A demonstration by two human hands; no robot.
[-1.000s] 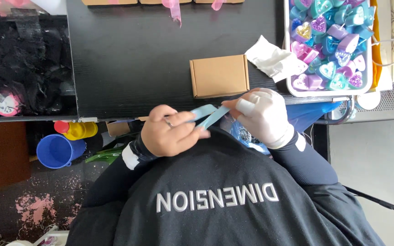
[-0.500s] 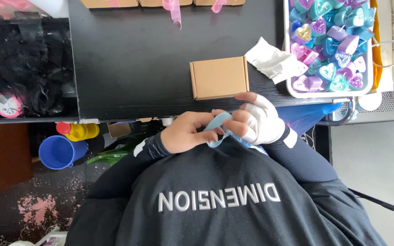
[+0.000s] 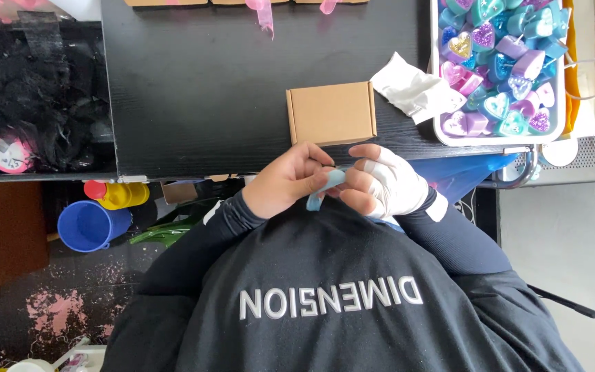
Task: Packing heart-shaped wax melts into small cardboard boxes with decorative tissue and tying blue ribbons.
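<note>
Your left hand (image 3: 287,182) and right hand (image 3: 387,182) meet at the near edge of the counter (image 3: 194,96), just near of the small box (image 3: 331,113), both pinching a pale blue strip (image 3: 321,189) between them. The fingers of each hand are closed on it; the right hand looks wrapped in white, though I cannot tell whether that is a glove or tape. Keep the strip taut and flat between the two pinches, and work it close to your chest so it does not twist. Against half a second ago, your hands have come nearer together and lie a touch left, and the strip shows shorter between them. The tray (image 3: 436,103) of heart shapes at the far right is unmoved.
</note>
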